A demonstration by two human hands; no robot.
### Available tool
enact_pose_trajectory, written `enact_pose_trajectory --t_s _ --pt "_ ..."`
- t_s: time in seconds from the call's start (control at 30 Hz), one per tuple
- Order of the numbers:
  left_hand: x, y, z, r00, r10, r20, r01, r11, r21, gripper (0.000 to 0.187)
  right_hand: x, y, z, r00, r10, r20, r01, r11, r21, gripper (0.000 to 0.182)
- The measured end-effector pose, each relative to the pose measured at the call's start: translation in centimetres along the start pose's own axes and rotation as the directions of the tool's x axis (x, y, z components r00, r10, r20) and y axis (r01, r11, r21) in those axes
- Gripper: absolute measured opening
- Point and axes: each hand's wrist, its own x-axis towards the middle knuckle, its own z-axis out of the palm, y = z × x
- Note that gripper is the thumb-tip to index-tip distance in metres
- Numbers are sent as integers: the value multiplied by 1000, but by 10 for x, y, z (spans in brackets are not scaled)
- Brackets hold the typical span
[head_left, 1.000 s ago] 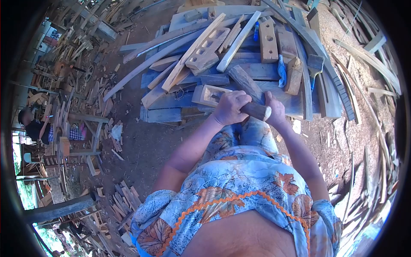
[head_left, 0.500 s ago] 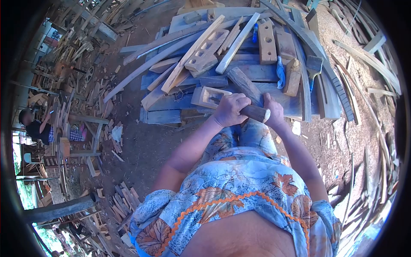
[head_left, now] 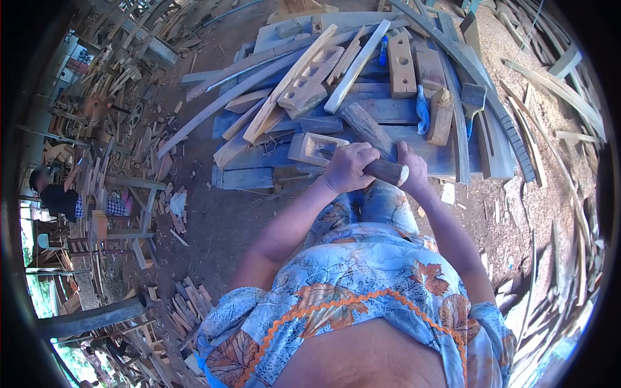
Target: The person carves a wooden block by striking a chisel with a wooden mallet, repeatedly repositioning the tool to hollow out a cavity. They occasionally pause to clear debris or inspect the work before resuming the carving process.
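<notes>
Gripping a round wooden piece (head_left: 387,171) at the workbench's (head_left: 247,179) near edge.
My left hand's (head_left: 350,168) fingers curl around it, beside the hollowed block (head_left: 298,148); my right hand (head_left: 414,169) is at its pale end, holding what I cannot tell.

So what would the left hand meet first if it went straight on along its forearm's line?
Most likely the slanting dark wooden block, just ahead and a little right of the left hand. Their heights are unclear from this view, so it might pass over.
</notes>
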Motion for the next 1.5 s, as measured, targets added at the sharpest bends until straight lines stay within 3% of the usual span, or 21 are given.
enact_pose_trajectory --t_s 0.37,0.47,0.53,0.57,0.63,0.67,0.77,0.83,0.87,0.97,1.03,1.1,1.13,1.17,1.23,1.27,1.3,1.37,1.43,1.47,1.5 --pt "-1 -1 0 1000 -6 2 6 1000 -25 35 -2 0 -5 1000 3 12 -3 1000 16 56" --pt "1 -2 -1 999 -19 -43 17 999 -41 35 -8 8 -12 999 -32 35 26 989 145 63" --pt "1 -4 -2 996 -31 -83 28 999 -41 35 -26 7 -25 997 -27 -71 68 732 678 73" --pt "0 -5 -1 995 -34 -89 29 998 -61 35 -39 -2 -43 997 -32 -66 69 730 680 73" --pt "0 -6 0 994 -47 -95 40 996 -79 35 -66 -24 -78 969 75 -236 161 534 830 79" --pt "0 -6 -1 996 -58 -63 53 996 -77 35 -74 -22 -76 971 73 -228 156 533 832 79" --pt "2 -5 0 996 -79 -39 76 994 -84 34 -89 -10 -63 921 -31 -389 367 404 838 79" --pt "3 -6 1 995 -90 -51 85 993 -87 34 -92 -6 -43 862 -252 -441 495 612 617 75" --pt "3 -9 3 996 -60 -64 55 995 -81 33 -95 -6 -39 970 -162 -182 243 676 696 72" --pt "6 -14 3 994 -38 -99 32 998 -61 32 -101 -5 -53 966 -164 -200 259 571 779 73" --pt "4 -13 3 992 -47 -114 41 998 -54 31 -109 -17 -70 959 -20 -283 246 553 796 72" --pt "4 -11 3 993 -112 -47 108 990 -89 30 -113 -9 -73 893 -70 -444 409 534 739 68" --pt "5 -10 3 992 -112 -51 107 990 -88 30 -108 -21 -71 806 -46 -590 545 450 708 65" --pt "5 -10 3 994 -96 -53 91 992 -84 30 -106 -10 -56 805 -51 -591 547 449 706 65" --pt "6 -12 3 995 -79 -59 74 994 -80 29 -98 5 -29 827 -296 -477 550 598 583 69" --pt "4 -16 3 996 -82 -35 80 996 -43 29 -104 -9 -40 996 -56 -66 86 646 759 73" --pt "3 -19 3 996 -87 -9 87 996 -5 29 -104 -6 -42 995 -70 -71 100 682 725 65" --pt "7 -18 3 996 -88 -27 87 996 -25 29 -106 -7 -45 977 -73 -200 204 591 781 66" --pt "3 -14 4 994 -103 -28 101 993 -56 29 -115 -11 -69 979 15 -204 166 525 835 67" --pt "4 -13 5 996 -94 -9 93 994 -57 28 -117 -4 -62 949 62 -310 253 436 864 66" --pt "4 -12 5 996 -84 7 84 995 -60 28 -113 14 -65 911 -178 -372 408 523 749 62"
